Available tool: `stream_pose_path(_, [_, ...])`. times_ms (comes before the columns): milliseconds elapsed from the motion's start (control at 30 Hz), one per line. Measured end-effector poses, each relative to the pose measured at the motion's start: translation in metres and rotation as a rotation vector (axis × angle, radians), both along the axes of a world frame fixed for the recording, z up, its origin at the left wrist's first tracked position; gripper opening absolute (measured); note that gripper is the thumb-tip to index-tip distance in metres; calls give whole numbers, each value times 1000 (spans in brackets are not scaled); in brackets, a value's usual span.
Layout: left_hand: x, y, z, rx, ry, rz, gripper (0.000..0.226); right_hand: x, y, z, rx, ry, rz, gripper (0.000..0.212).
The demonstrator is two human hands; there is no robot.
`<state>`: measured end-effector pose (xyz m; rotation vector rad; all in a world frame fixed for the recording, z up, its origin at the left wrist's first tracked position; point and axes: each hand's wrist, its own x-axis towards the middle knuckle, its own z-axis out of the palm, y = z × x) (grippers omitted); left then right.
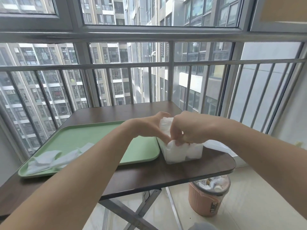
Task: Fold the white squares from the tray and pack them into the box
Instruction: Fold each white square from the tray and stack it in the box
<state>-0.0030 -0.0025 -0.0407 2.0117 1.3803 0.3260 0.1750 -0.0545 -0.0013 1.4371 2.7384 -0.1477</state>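
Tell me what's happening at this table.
A person is filling a box on the dark table. The left hand holds the folded squares already standing in the box, while the right hand pinches another square and tucks it in at the near end. More loose squares lie at the near-left end of the green tray beside the box, so the job isn't finished.

Clear box [184, 154] on table [149, 176], just right of green tray [103, 136]. Left hand [149, 127] grips folded white squares [165, 125] standing in box; right hand [191, 130] pinches crumpled square [172, 144] at its near end. Loose squares [48, 159] lie on tray.
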Motion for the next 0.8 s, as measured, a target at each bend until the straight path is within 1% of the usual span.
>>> stream_pose_path(67, [0,0,-1,20,-19,-5,121,-5,-1,0,46,27,11,8])
stream_pose_path(100, [-1,0,-2,20,-37,-2,119,-8,-2,0,57,23,15,9])
stream_pose_path(167, [-3,0,-3,37,-77,6,110,-11,-4,0,61,-12,20,8])
stream_pose_path(267, [-11,-4,0,96,-118,21,104,-11,-5,3,33,-42,20,8])
stream_pose_path(300, [-16,-7,1,110,-142,34,96,-10,-5,6,34,-33,25,8])
stream_pose_path(367, [-33,-14,2,134,-196,74,80,-10,-2,13,44,62,35,7])
stream_pose_path(433, [-57,-24,4,156,-207,120,71,-19,3,19,48,193,42,9])
stream_pose_path(533, [-91,-38,6,195,-176,181,47,-43,8,21,40,295,72,12])
stream_pose_path(633, [-129,-52,6,268,-104,267,22,-81,12,13,-7,348,113,9])
stream_pose_path(733, [-168,-67,2,312,2,358,16,-127,19,-1,-71,374,158,8])
stream_pose_path(800, [-191,-74,-3,321,66,398,19,-154,25,-11,-113,381,186,9])
